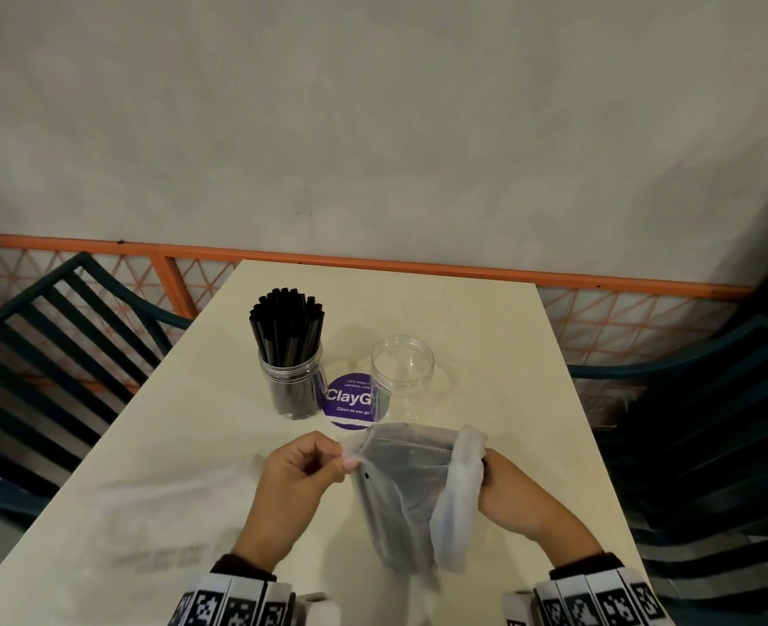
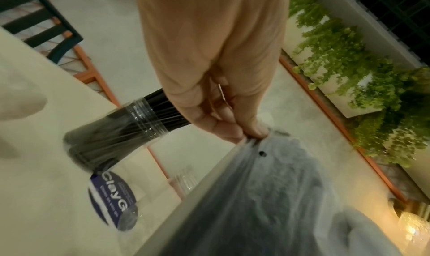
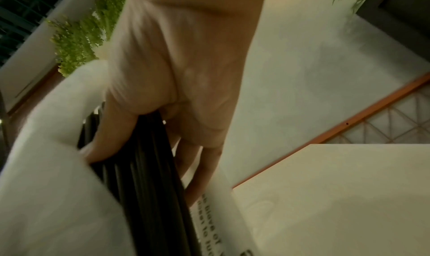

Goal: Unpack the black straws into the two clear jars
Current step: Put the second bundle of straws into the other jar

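I count two clear jars. One jar [image 1: 292,385] is full of black straws [image 1: 288,326], too many and too close for me to count. The other jar [image 1: 402,377] has nothing in it. There is one plastic bag [image 1: 407,481], with one more bunch of black straws [image 3: 144,168] inside it; I cannot count those either. I have two hands, my left hand [image 1: 298,476] and my right hand [image 1: 515,499]. I see one round purple sticker [image 1: 348,402] on one tabletop [image 1: 486,318]. Two dark chairs: one chair [image 1: 57,336] on the left side, one chair [image 1: 707,422] on the right.

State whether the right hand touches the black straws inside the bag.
Touching: in the right wrist view the right hand curls its fingers round the straws.
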The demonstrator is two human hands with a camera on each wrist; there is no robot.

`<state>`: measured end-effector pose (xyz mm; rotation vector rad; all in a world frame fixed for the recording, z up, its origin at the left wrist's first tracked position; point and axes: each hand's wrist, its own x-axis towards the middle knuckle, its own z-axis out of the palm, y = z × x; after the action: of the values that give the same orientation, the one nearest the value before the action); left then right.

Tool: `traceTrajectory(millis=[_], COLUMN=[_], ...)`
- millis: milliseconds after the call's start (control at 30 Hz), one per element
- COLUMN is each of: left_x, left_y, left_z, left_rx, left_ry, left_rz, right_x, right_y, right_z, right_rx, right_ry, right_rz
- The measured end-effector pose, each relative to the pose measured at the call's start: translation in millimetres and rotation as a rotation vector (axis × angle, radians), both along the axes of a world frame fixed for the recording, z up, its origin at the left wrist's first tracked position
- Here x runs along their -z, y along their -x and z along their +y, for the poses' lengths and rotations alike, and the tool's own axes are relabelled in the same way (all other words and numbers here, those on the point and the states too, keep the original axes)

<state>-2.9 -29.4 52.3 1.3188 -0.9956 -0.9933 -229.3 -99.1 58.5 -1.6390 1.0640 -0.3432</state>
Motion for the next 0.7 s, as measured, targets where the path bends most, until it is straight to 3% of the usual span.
traceTrajectory(millis=[133,367,533,700], left_x=[11,-3,1,4], left_y=[3,13,24,27], left_z=[1,2,-8,-8], left_rx=[-0.024,0.245,0.018,0.096], left_ry=[-0.053,-0.048,-0.01,-0.029], left_rz=[0.164,0.093,0.065,0.156], right_x=[5,14,22,35], right_y=[10,-4,-16,-15], right_z=[-2,5,5,1], right_rx=[0.063,0.162,0.227,0.233], right_ry=[0.0,0.049,0.038,-0.003], right_rz=[-0.144,-0.28,-0.303,-0.354])
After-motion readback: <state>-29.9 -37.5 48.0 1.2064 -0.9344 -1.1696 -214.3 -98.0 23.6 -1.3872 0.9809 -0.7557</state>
